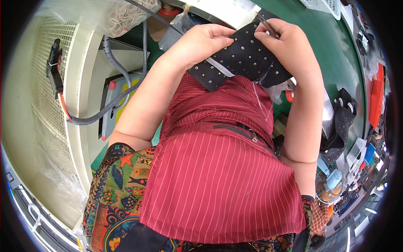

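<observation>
A piece of black fabric (pixel 245 52), dotted with small silvery and gold studs or printed spots, hangs over the front of my red striped apron (pixel 222 180). A pale strip (pixel 220 67) crosses its lower left part. My left hand (pixel 205 42) pinches the fabric's left edge between thumb and fingers. Over its upper right part, my right hand (pixel 285 42) is closed round a slim dark metal tool (pixel 266 25) that looks like tweezers. The tool's tips point up and left, close to a small white piece (pixel 254 16) at the cloth's far edge. The right fingers also lie against the cloth.
Left of me stands a cream machine housing (pixel 86 84) with a grey cable (pixel 111 59) looping from it. A bag of pale bands (pixel 126 17) hangs at the top left. More dotted black fabric (pixel 342 126) lies on the green table (pixel 331 54) to the right, near a red folder (pixel 377 96).
</observation>
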`<state>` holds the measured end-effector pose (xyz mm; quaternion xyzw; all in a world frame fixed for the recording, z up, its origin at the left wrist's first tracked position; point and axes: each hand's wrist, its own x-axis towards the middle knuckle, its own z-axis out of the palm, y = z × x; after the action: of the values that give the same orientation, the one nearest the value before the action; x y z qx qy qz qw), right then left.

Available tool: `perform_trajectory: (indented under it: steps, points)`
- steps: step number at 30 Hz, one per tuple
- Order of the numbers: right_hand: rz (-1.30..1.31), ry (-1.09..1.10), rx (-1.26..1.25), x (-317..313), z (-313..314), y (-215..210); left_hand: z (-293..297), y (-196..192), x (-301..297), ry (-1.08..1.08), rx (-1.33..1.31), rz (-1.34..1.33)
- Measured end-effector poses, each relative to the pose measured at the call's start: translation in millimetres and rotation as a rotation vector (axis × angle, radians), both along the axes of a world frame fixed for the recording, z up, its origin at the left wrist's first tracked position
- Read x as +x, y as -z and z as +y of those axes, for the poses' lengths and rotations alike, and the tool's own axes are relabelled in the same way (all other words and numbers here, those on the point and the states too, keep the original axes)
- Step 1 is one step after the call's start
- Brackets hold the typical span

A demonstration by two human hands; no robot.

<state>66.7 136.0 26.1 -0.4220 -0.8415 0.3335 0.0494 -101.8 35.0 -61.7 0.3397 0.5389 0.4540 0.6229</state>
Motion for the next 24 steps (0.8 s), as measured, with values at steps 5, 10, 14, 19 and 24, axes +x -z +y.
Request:
perform_trajectory:
  steps: [5, 10, 14, 19, 24]
  points:
    - [0.002, 0.058, 0.080, -8.1, 3.4, 14.6, -4.5, -0.9, 0.1, -0.005, 0.002, -0.065]
    - [-0.023, 0.064, 0.101, -11.1, 5.2, 23.9, -5.5, -1.5, -1.3, 0.012, -0.002, -0.120]
    - [-0.067, 0.048, 0.162, -16.9, 3.5, 25.5, -6.6, -3.6, -2.9, 0.013, -0.028, -0.119]
    - [-0.120, 0.011, 0.274, -23.7, 1.9, 31.6, -9.5, -2.7, -3.6, 0.008, -0.038, -0.182]
    - [-0.114, 0.000, 0.195, -27.3, 3.5, 29.3, -11.9, 3.4, -3.8, -0.004, -0.014, -0.163]
